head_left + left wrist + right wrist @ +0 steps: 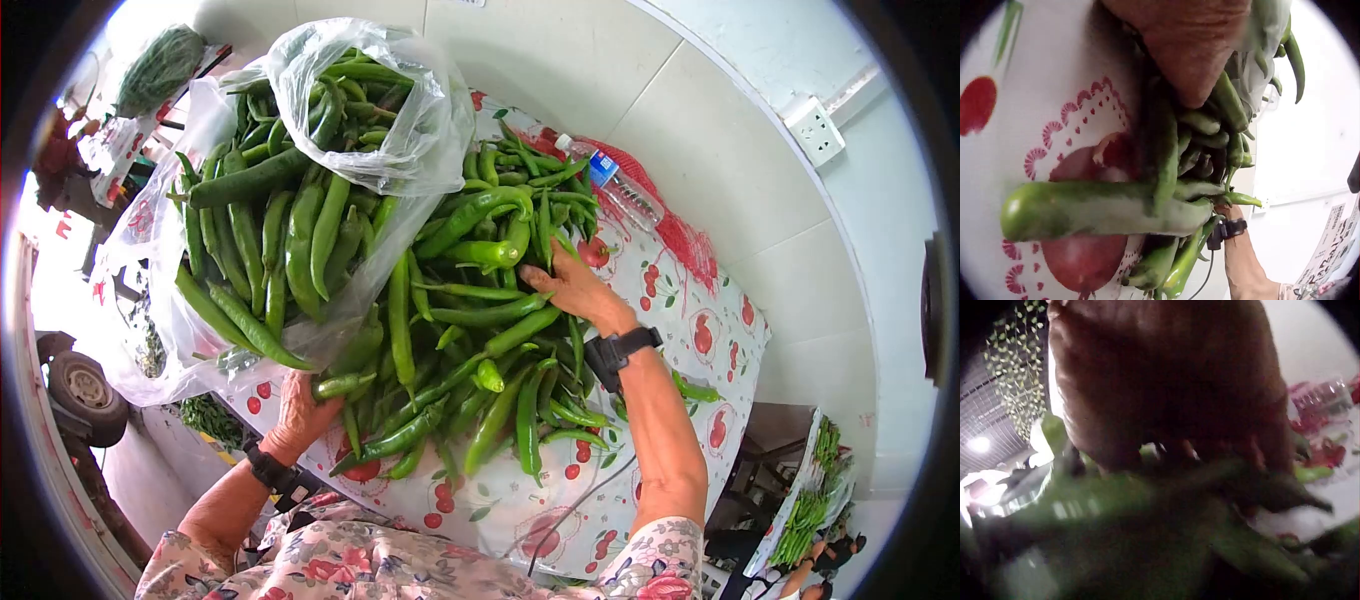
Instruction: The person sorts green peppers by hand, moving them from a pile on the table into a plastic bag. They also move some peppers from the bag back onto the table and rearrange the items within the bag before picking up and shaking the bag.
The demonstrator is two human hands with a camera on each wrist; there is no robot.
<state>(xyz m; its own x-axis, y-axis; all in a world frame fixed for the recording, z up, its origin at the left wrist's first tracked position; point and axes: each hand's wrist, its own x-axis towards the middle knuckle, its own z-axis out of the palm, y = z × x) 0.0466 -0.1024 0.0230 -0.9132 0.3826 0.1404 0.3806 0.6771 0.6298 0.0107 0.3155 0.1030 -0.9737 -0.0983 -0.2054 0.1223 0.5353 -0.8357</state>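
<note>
A large heap of long green peppers (pixel 490 315) covers the middle of the table. To its left, a clear plastic bag (pixel 440 150) bulges with more green peppers (pixel 330 230). My left hand (pixel 305 412) is at the bag's lower edge, beside a pepper's tip; its fingers are hidden, so I cannot tell whether they grip anything. In the left wrist view one thick pepper (pixel 1104 209) lies across the cloth below that hand (pixel 1188 44). My right hand (pixel 575 285) reaches over the heap's right side, fingertips down among peppers, also in the right wrist view (pixel 1172 381).
A cherry-print tablecloth (pixel 690 300) covers the table. Behind the heap lie a plastic bottle (pixel 625 190) and red netting (pixel 690 240), close to the tiled wall (pixel 560 60). A thin cable (pixel 570 515) runs across the cloth near the front. Single pepper (pixel 697 388) lies right.
</note>
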